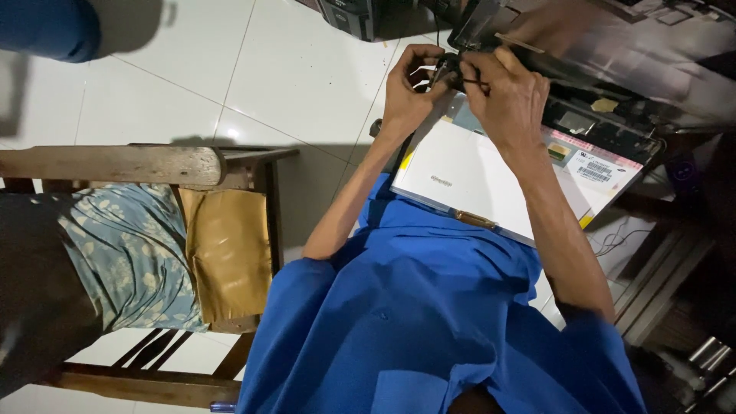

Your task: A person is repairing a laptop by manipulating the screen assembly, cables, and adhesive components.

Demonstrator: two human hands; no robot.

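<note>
The person sits in a blue shirt and works on an opened laptop that lies across the lap and reaches toward the dark clutter at the right. The flat display panel is already out of its frame and lies with its pale back side up, its near edge toward the person's body. Both hands meet at the far edge of this panel, near the hinge. The left hand has its fingers curled closed around a small dark part, maybe a connector or the end of a cable; I cannot tell exactly which. The right hand also pinches there, and a thin black wire passes under its fingers. So the opening seems done, but the panel looks still joined to the body by this cable. At the left stands a wooden chair with cloth on it, on the white tile floor.
</note>
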